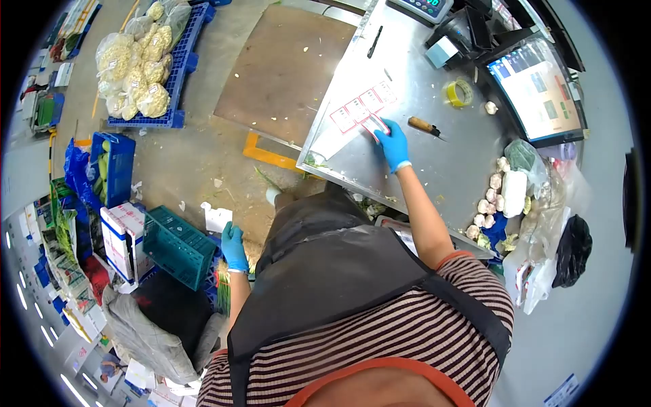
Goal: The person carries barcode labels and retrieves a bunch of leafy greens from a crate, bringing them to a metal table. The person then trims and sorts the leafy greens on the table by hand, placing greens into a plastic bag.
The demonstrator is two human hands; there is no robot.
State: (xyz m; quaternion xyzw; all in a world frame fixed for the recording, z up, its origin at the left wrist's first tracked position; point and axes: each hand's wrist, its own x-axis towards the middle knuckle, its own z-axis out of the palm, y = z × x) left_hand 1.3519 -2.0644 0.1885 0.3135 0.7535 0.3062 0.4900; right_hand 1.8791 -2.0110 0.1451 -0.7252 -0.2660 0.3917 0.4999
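My right hand [393, 146], in a blue glove, pinches a small white label with a red edge [375, 127] over the steel table [420, 163]. Just beyond it lies a strip of red-framed labels [358, 110] on white backing. A knife with a brown handle [424, 125] rests to the right of this hand. Down at the left hangs my left hand [234, 249], also blue-gloved, with its fingers loosely extended. A white piece of paper [217, 218] is beside its fingertips; whether they touch is unclear.
Yellow tape [459, 93], a black pen [374, 42], a scale [424, 8] and a monitor [539, 88] are on the table. Garlic bulbs [489, 202] and bags line its right side. A green crate [178, 247], a blue crate [116, 168] and bagged produce [135, 68] stand left.
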